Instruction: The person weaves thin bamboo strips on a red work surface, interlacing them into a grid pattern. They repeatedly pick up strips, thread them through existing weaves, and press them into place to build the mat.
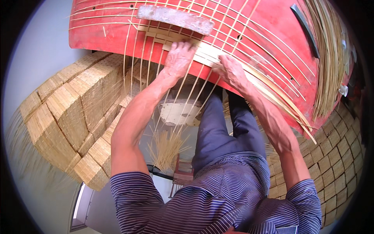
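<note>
Striped shirt sleeves (202,202) fill the lower edge, cut off by the rim; both forearms rise from them to the weaving. Left hand (178,59) lies palm down on the bamboo strips (218,58), fingers together and pressed flat, their tips partly hidden among the strips. Right hand (232,71) presses just beside it, fingers bent onto the same band of flat strips; whether they pinch one I cannot tell. That woven band sits on a red board (272,35), under one grey weight bar (175,17) lying across the strips near the far edge. Thin strips run out past the board's near edge, over the knees, hanging free. One loose bundle of strips (327,54) lies at the right of the board, blurred toward the rim. Stacks of woven mats (74,113) stand left, more at right (335,156); their count is hard to make out. Little open room remains between board and stacks.
</note>
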The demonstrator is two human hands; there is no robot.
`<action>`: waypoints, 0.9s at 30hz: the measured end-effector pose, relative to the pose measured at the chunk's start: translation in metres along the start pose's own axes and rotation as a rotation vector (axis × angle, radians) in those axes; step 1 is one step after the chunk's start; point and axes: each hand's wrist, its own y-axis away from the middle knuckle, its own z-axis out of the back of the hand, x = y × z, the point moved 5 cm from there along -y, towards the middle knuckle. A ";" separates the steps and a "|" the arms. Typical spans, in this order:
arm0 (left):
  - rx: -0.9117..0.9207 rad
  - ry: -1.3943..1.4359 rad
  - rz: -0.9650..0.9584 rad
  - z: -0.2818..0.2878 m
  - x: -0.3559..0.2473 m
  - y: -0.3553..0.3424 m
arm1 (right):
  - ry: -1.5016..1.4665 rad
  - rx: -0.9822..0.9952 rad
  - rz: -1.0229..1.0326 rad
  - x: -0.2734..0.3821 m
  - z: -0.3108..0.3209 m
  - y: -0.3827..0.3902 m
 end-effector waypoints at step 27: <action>0.145 0.644 0.559 -0.071 -0.087 -0.030 | 0.231 -0.085 -0.310 -0.086 0.042 0.129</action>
